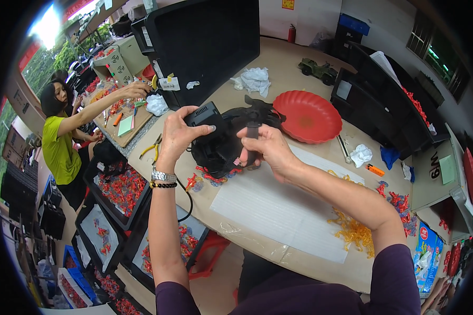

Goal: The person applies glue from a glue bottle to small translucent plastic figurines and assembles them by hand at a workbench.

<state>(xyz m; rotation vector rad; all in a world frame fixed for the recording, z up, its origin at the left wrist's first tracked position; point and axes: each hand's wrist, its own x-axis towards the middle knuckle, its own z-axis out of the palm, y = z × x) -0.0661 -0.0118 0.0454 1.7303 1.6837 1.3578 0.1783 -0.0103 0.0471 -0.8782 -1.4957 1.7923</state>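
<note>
Above the far left part of the white mat (284, 210), my left hand (177, 134) grips a black vented box (205, 114), thumb on its front. A black strap (253, 131) is held between the bent fingers of my right hand (270, 149). Between and behind the hands is a dark bundle of straps and padding (231, 123) that looks like headgear; how it joins the box is hidden. Below my left wrist hangs a black cable (190, 202). Small red and clear pieces (195, 182) lie under the bundle.
A red scalloped plate (307, 116) sits beyond my right hand. Yellow plastic pieces (355, 231) are heaped near my right forearm. Pliers (152, 149) lie left; trays of red pieces (121, 189) stand below the table edge. A co-worker (60, 147) reaches across a neighbouring table.
</note>
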